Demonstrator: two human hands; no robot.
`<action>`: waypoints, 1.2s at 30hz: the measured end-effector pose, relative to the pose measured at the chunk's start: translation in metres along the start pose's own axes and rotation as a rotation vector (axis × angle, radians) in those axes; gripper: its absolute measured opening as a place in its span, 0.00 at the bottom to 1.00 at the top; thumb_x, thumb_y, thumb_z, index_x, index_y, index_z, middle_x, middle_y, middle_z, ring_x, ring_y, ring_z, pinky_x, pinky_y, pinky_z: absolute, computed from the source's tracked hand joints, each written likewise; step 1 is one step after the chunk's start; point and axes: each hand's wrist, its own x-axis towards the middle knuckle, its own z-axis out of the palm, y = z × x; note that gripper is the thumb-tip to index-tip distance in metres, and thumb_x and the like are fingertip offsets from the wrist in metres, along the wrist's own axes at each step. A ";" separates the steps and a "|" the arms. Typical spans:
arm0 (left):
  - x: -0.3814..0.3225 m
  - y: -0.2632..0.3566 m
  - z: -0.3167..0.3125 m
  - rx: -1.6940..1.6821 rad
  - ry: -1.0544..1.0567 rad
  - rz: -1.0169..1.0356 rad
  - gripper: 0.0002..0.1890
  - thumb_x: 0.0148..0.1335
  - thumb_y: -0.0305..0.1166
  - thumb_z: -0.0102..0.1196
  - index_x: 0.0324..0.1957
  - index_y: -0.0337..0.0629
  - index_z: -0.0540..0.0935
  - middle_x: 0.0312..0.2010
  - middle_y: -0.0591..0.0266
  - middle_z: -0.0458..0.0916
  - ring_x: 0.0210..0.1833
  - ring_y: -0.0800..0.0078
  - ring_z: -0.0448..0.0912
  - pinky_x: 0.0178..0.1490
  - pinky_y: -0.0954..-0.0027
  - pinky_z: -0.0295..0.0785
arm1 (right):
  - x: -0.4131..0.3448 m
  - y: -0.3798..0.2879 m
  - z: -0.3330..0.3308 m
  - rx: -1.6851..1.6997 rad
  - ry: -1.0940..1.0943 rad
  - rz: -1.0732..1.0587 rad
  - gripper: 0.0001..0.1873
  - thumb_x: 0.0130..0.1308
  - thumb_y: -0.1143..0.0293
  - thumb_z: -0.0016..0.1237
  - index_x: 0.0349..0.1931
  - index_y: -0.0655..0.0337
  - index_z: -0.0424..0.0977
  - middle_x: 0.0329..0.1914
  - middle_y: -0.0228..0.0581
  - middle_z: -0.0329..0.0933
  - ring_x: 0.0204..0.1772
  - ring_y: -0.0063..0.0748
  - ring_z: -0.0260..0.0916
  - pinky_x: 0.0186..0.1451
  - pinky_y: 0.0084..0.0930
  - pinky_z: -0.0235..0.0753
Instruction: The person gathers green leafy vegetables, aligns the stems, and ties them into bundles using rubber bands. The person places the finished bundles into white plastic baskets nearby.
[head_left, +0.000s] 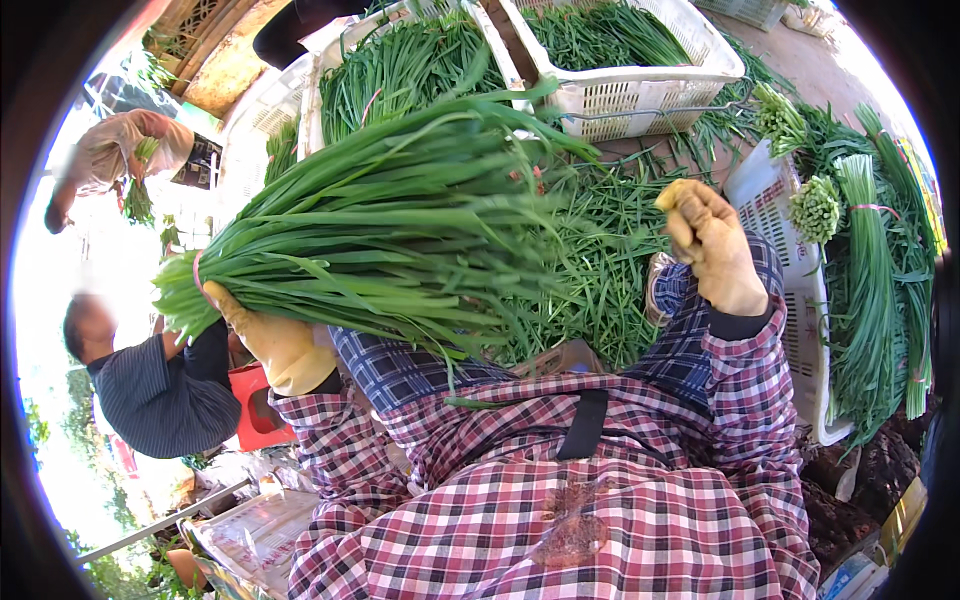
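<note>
My left hand (274, 341), in a yellow rubber glove, grips a large bundle of Chinese chives (375, 225) near its cut stem ends, just beside a pink band (199, 281). The stems point left and the long green leaves fan out to the right, their tips blurred. To the right of the leaf tips, my right hand (701, 244), gloved alike, is raised with its fingers curled; nothing is plainly seen in it. Below the leaves, loose chive leaves (600, 262) cover the ground between my knees.
White plastic crates (637, 101) of chives stand ahead. At the right, banded bundles (866, 262) lie over another white crate (814, 352). Two other people are at the left, one bending with a bundle, one beside a red plastic stool (259, 412).
</note>
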 end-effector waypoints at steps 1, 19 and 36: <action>-0.001 0.001 0.000 0.013 -0.031 0.017 0.37 0.73 0.64 0.42 0.71 0.49 0.70 0.72 0.59 0.69 0.73 0.56 0.65 0.78 0.45 0.54 | -0.001 0.000 0.005 -0.121 0.106 -0.041 0.15 0.80 0.61 0.45 0.43 0.62 0.80 0.16 0.21 0.64 0.17 0.12 0.53 0.20 0.13 0.51; -0.013 0.010 0.006 0.086 0.117 0.080 0.37 0.73 0.64 0.41 0.73 0.49 0.67 0.73 0.59 0.67 0.74 0.55 0.63 0.79 0.46 0.51 | 0.010 0.005 0.033 0.114 0.155 0.020 0.12 0.79 0.63 0.44 0.40 0.60 0.77 0.16 0.22 0.63 0.16 0.16 0.51 0.20 0.18 0.54; -0.010 -0.019 -0.010 -0.085 0.060 -0.052 0.33 0.72 0.57 0.51 0.69 0.44 0.72 0.67 0.58 0.74 0.66 0.57 0.72 0.72 0.53 0.64 | 0.017 -0.012 0.024 -0.091 0.167 -0.120 0.20 0.77 0.51 0.47 0.42 0.60 0.79 0.16 0.18 0.62 0.18 0.09 0.53 0.22 0.16 0.61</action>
